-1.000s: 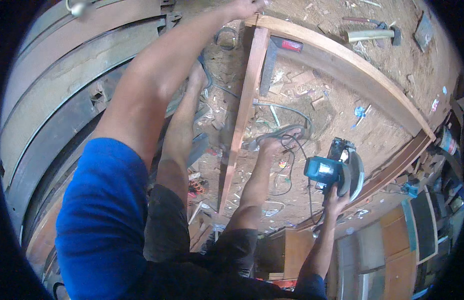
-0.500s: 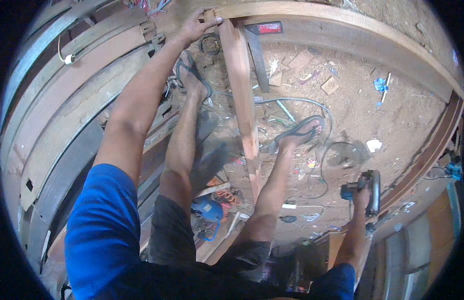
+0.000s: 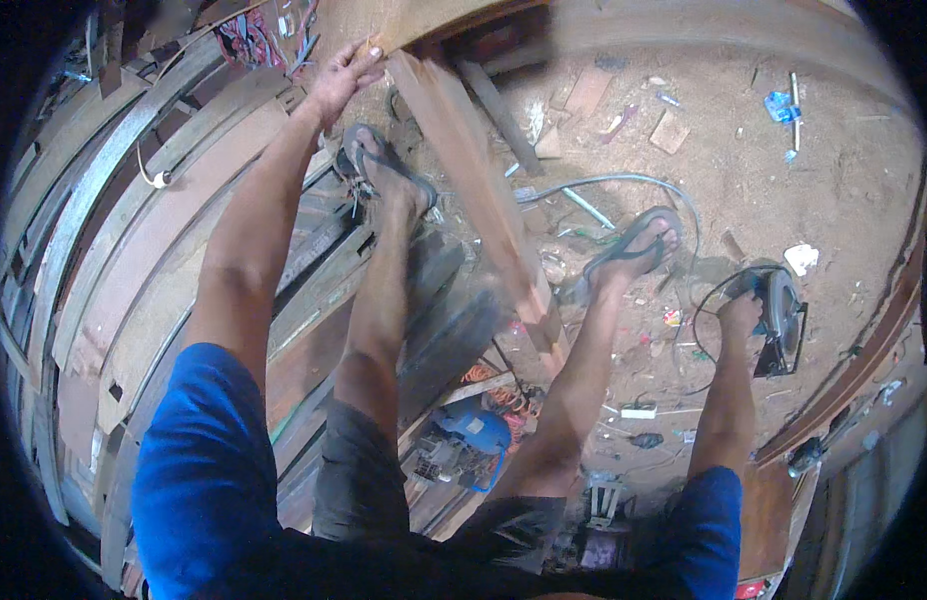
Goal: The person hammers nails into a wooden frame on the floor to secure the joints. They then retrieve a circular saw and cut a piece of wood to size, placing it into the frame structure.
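Fingers of left hand (image 3: 346, 78) grasp the wooden plank (image 3: 474, 190); right hand (image 3: 739, 315) grips the circular saw (image 3: 779, 320).

my right hand (image 3: 741, 312) is covering the handle of the circular saw (image 3: 779, 318), so my grip is not showing. the long plank (image 3: 479, 195) is blurring at its near end. my left hand's (image 3: 346, 78) fingertips are hiding behind the plank's top.
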The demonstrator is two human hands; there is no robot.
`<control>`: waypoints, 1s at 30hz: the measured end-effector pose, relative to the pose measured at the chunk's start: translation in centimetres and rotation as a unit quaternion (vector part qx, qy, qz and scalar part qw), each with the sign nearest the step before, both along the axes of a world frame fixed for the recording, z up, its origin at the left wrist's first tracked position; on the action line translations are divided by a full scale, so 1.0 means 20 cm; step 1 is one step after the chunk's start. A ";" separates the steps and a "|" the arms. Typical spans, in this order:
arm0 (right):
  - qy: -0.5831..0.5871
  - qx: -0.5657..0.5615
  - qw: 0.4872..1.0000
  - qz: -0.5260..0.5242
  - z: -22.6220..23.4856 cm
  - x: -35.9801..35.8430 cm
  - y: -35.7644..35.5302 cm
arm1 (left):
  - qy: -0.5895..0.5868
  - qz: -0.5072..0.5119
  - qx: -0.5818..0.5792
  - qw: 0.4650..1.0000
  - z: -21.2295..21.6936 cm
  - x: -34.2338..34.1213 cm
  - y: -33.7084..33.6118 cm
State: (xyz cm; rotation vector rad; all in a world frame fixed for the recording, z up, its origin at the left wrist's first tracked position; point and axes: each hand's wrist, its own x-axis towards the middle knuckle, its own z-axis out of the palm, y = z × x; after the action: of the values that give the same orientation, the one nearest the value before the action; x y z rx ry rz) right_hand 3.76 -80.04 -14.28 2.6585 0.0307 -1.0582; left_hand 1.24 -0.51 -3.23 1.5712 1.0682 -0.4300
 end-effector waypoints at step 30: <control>0.206 0.420 0.883 0.038 0.44 -0.15 2.77 | -0.105 0.018 0.190 0.976 -0.24 -0.14 0.06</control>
State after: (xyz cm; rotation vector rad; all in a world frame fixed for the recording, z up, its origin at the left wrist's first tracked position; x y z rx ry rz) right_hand 0.79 -24.56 -5.46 2.9998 0.8561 -1.8960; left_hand -1.60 0.71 -8.04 1.8815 1.0527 -0.0282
